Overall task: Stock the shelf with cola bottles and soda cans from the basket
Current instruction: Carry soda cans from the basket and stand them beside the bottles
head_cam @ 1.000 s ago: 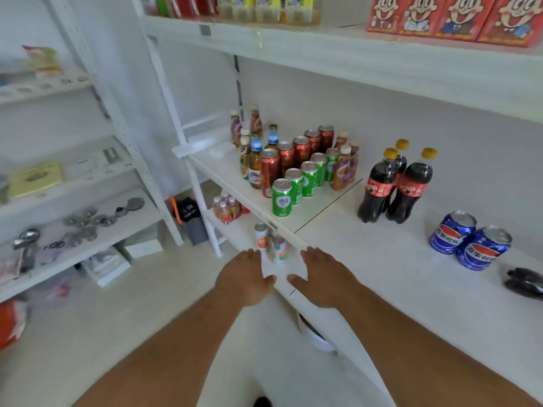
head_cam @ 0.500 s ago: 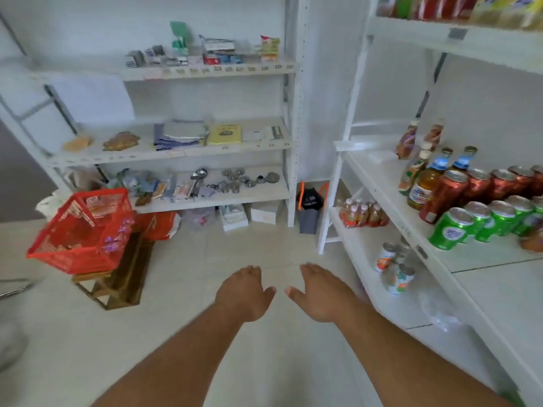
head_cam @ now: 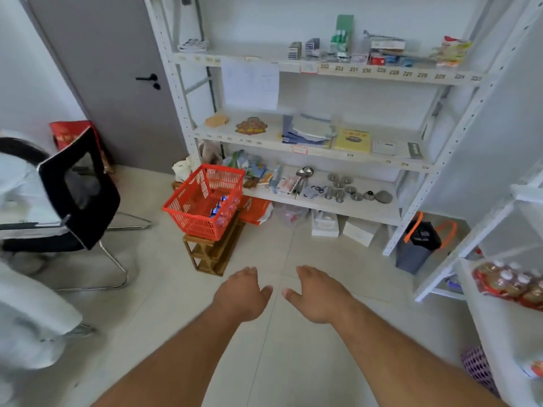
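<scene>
Red mesh basket (head_cam: 202, 201) | blue cans (head_cam: 219, 205) inside | fingers loose, holding nothing

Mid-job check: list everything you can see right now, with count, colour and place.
basket: one, red, on a wooden stand, left of centre
cans: several, blue, inside the basket; exact count unclear
wooden stand: one, brown, on the floor
shelving unit: one, white, back wall, holding mixed goods
chair: one, black, far left
bag: one, dark with orange handles, on the floor at right
bottle pack: one, red-wrapped, right shelf
left hand: empty, fingers relaxed
right hand: empty, fingers relaxed
</scene>
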The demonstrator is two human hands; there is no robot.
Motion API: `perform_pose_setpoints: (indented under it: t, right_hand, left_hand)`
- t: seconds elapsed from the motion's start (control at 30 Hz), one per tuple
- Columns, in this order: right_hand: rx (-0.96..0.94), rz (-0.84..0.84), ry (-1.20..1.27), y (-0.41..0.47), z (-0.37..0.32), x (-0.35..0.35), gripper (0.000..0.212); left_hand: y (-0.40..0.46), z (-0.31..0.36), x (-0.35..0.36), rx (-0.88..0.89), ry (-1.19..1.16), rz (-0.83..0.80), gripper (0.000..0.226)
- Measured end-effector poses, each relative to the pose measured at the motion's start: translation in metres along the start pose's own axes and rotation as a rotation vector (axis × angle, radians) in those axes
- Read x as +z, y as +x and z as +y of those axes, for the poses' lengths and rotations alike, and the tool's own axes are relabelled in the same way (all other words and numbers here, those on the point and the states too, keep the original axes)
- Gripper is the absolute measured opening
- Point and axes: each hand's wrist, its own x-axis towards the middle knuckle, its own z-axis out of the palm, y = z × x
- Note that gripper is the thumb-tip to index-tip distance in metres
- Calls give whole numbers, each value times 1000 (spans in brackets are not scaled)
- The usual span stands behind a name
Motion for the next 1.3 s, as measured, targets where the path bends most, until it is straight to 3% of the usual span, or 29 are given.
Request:
perform_pose_setpoints:
  t: [0.23, 0.8, 1.03, 1.3]
  right_hand:
    - [-69, -45, -37, 80, -20, -8, 85]
    - [-132, -91, -34, 308, 25, -98, 80]
    - [-180, -158, -80, 396, -10, -100, 81]
    - [-158, -199, -192, 522, -83, -109, 69]
  left_hand:
    - [50, -31, -12, -89, -37, -25, 77]
    - [258, -7, -68, -245, -106, -95, 67]
    - [329, -56, -90, -307, -189, -130, 66]
    - [424, -149, -134, -347, -394, -90, 45]
